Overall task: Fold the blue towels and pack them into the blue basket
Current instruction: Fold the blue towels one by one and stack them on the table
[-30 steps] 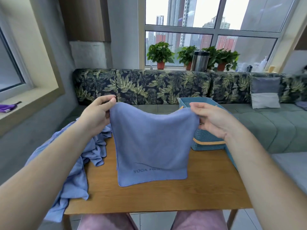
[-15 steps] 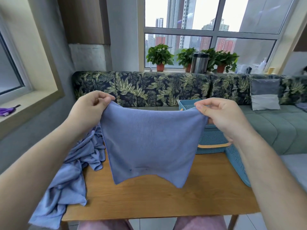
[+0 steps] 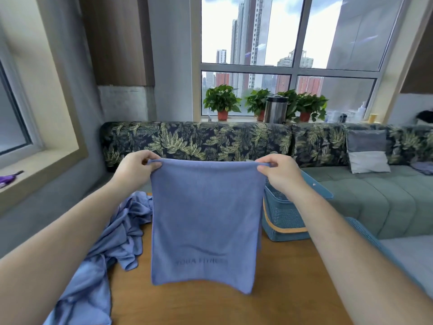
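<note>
A blue towel (image 3: 206,221) hangs folded and stretched flat in the air above the wooden table (image 3: 210,308), its printed lettering near the bottom. My left hand (image 3: 136,168) pinches its top left corner and my right hand (image 3: 280,173) pinches its top right corner. Behind the towel and my right wrist stands the blue basket (image 3: 284,219) with a tan band, partly hidden. A crumpled pile of blue towels (image 3: 112,245) lies on the table's left side and hangs over its edge.
A second blue basket edge (image 3: 365,233) shows under my right forearm. Beyond the table runs a green sofa (image 3: 379,198) with a leaf-print back and a grey-white cushion (image 3: 366,151). Potted plants (image 3: 221,102) and a steel canister (image 3: 275,110) stand on the windowsill.
Both hands have lifted the towel higher and pulled its top edge taut. It now hangs straight and flat, clear of the table. The view has tilted upward.
</note>
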The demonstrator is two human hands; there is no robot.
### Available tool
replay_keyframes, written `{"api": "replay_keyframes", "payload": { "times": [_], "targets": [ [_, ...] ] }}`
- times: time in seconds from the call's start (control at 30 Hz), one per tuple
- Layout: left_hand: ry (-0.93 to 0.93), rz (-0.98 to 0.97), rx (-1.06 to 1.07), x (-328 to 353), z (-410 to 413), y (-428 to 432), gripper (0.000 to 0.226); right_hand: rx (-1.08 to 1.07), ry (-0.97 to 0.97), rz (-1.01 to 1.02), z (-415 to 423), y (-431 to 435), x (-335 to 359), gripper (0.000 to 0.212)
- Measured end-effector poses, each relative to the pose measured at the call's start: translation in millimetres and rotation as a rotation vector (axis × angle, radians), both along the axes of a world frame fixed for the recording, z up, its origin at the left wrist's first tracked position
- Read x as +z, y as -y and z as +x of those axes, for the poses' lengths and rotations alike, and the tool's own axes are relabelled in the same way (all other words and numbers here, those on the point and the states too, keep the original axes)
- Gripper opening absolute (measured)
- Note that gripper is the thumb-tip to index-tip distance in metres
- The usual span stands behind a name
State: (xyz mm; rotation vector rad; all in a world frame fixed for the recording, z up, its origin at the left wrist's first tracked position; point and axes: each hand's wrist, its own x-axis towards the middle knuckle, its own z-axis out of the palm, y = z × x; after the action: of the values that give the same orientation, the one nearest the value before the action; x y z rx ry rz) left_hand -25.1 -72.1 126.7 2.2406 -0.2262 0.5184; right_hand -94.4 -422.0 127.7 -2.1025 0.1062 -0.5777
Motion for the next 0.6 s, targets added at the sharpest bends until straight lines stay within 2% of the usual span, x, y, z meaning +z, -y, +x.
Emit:
{"api": "replay_keyframes", "payload": {
  "times": [0.07,0.13,0.2,0.33,0.47,0.6],
  "targets": [
    [0.086,0.005,0.012,10,10,-1,0.007,-0.016,0.095,-0.091,7,-2,8,0.016],
    [0.177,0.001,0.004,15,9,-5,0.006,-0.011,0.169,-0.093,6,-3,9,0.016],
    [0.198,0.002,0.001,7,1,-9,0.007,0.018,0.158,-0.058,-3,-3,0,0.017],
    [0.034,-0.215,-0.083,-50,-28,-16,0.006,0.096,-0.013,0.220,-32,-9,-60,0.015],
    [-0.234,-0.296,-0.150,-141,-62,-21,0.011,0.123,-0.165,0.268,-54,-15,-158,0.020],
    [-0.401,-0.280,-0.080,-225,-92,-21,0.018,0.040,-0.275,0.266,-84,-20,-247,0.018]
  ]
}}
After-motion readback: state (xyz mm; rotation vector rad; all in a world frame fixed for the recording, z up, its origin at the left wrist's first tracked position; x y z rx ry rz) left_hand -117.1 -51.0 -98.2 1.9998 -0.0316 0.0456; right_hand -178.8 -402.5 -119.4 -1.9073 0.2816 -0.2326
